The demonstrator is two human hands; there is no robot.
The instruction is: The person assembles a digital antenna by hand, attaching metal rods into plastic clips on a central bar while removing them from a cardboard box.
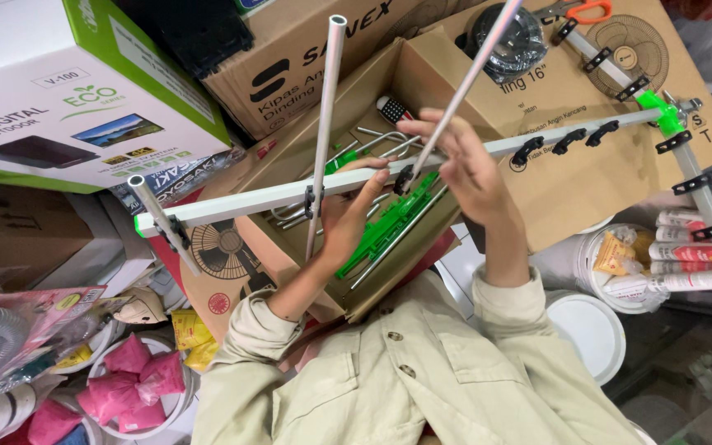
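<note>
Left hand [348, 210] grips the white square boom [290, 191] of an antenna frame from below, fingertips curled over it. Right hand [459, 161] pinches a slim silver rod [465, 82] at its black clip on the boom. Boom spans an open cardboard box [372, 99]; black clips, green joint [659, 111] at far end.

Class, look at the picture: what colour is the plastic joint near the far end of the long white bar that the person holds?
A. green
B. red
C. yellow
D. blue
A: the joint on the white bar is bright green, where a second bar with black clips branches off; both the left hand and the right hand are at the bar's middle.
</note>
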